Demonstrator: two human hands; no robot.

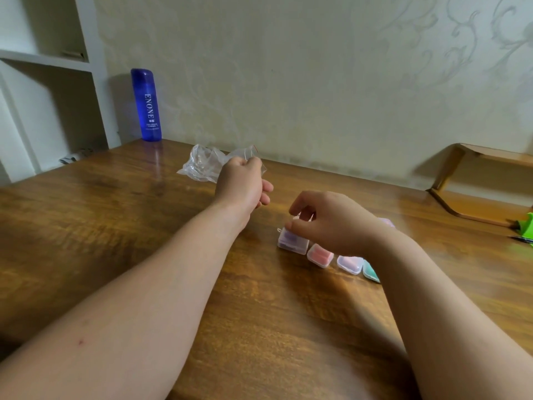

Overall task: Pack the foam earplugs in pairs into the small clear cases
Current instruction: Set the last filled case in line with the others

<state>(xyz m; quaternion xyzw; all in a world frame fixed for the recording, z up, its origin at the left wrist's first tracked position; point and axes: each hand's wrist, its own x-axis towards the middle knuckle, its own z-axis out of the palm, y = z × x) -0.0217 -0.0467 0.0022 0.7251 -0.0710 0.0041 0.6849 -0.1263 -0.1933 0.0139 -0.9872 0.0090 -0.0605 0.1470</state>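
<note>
**Two hands over a row of earplug cases on a wooden table**

Left grip [245, 180]: fingers curled, pinching the edge of a crumpled clear bag [202, 164]. The bag lies near the far edge of the table [115, 255], and its contents cannot be made out.

Right grip [331, 220]: fingers bent over the purple case [292, 241]. The thumb tip touches the case's upper edge and the forefinger arches above the lid. Whether the lid is fully down cannot be told.

Cases: four small clear cases sit in a row right of the table's middle, running towards the near right.
- The purple case is at the left end, with purple earplugs showing through its wall.
- The pink case [320, 255] is just beside it.
- The lilac case [350, 264] comes next.
- The green case [370, 271] is partly hidden by the right forearm.

A pale purple item [386, 222] shows behind the right wrist, too blurred to identify.

Surroundings: a blue bottle [146, 105] stands upright at the far left corner, against the wall. A wooden shelf [478, 206] sits at the far right. A green object [526, 223] is cut off by the right frame edge.
</note>
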